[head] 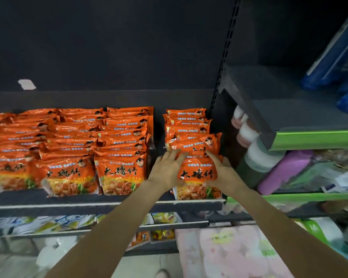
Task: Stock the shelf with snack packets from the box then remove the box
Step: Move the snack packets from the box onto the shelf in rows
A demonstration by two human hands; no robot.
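Observation:
Orange snack packets fill a dark shelf point(109, 199) in several rows; the left rows point(72, 149) are tightly packed. A gap separates them from the rightmost row point(187, 125). At the front of that row stands one orange packet point(197, 175), held between both hands. My left hand point(165, 169) lies flat against its left side with the fingers spread over its top edge. My right hand point(221, 171) cups its right side, thumb on the front. The box is out of view.
A slotted shelf upright point(223, 57) stands right of the row. Beyond it are green-edged shelves point(313, 137) with bottles point(249, 135), a purple roll point(285, 173) and blue packs point(333, 57). Lower shelves point(109, 227) hold pale packets; pink packs point(225, 253) lie below.

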